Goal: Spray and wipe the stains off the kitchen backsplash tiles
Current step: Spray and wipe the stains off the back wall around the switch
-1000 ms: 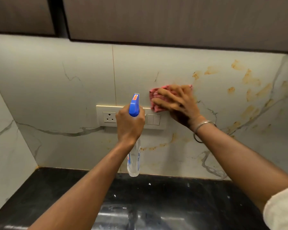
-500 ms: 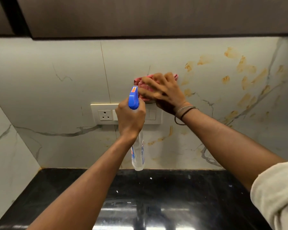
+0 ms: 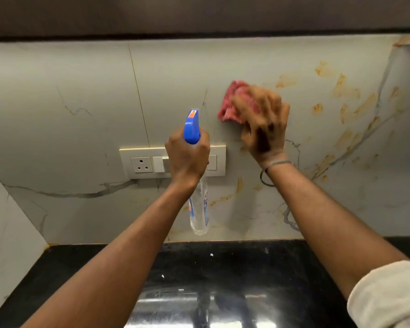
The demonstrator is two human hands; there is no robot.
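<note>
The grey marble-look backsplash (image 3: 81, 79) carries several orange-brown stains (image 3: 346, 91) on its right half, and a few streaks (image 3: 223, 198) lower down. My right hand (image 3: 263, 124) presses a pink cloth (image 3: 232, 102) against the tile just left of the stains. Its fingers are bent over the cloth and blurred by motion. My left hand (image 3: 187, 157) grips the neck of a clear spray bottle (image 3: 199, 209). The bottle's blue head (image 3: 191, 126) points at the wall. It is held up in front of the switch plate.
A cream switch plate (image 3: 140, 162) with a socket is set in the wall behind my left hand. Dark cabinets (image 3: 199, 13) hang above the tiles. A glossy black counter (image 3: 81, 268) runs below, and a side wall (image 3: 5, 221) closes the left.
My right hand has carried the cloth up and to the right, away from the switch plate and toward the stains. The left hand keeps the bottle in about the same place.
</note>
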